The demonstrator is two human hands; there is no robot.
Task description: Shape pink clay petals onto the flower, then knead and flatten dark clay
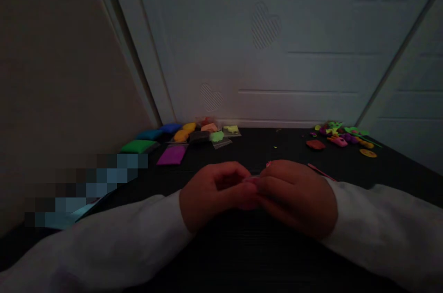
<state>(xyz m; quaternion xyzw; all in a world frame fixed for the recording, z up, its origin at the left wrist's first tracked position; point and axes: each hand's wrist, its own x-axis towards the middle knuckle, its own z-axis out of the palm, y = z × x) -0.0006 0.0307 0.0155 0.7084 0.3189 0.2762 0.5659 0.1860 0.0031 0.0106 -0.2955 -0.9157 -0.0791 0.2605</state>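
My left hand (214, 196) and my right hand (297, 198) meet over the middle of a black table (263, 145), fingers curled and pinched together. Between the fingertips shows a small pink piece (252, 181), probably modelling clay; its shape is mostly hidden by the fingers. Both wrists wear white sleeves. A thin pink stick (320, 172) lies on the table just beyond my right hand. The scene is dim.
Packets of coloured clay lie at the back left: green (137, 146), purple (172, 154), blue (168, 128), orange (181, 135). Small clay shapes and tools cluster at the back right (341, 138). A white panelled wall (277, 53) rises behind the table. A blurred patch covers the left edge.
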